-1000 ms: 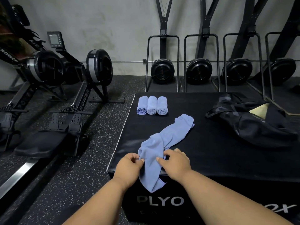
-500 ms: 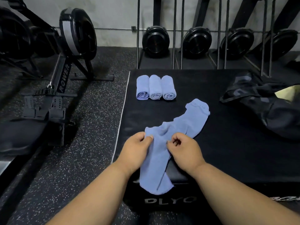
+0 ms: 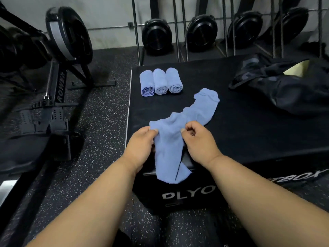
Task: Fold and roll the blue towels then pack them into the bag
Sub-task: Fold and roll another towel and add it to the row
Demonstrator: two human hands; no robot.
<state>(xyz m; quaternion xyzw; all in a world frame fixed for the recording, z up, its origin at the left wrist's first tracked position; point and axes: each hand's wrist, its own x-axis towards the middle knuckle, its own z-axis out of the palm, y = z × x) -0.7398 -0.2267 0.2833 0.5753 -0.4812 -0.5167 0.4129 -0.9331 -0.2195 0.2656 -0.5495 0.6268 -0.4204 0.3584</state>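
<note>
Here the left hand [image 3: 140, 147] and right hand [image 3: 199, 141] each pinch the loose blue towel [image 3: 170, 148], fingers curled tight.

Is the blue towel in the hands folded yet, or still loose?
Loose: the bunched blue towel trails crumpled across the black plyo box, its near end hanging over the edge, pinched by left hand and right hand.

A loose blue towel [image 3: 179, 132] was pinched by the left hand [image 3: 142, 147] and right hand [image 3: 199, 141] on the plyo box [image 3: 240, 132]; three rolled towels [image 3: 161, 82] were lined up behind.

Three rolled towels [image 3: 161, 81] sit side by side behind my loose towel [image 3: 179, 129] on the tabletop [image 3: 249, 132]; the bag [image 3: 284, 86] lies right.
</note>
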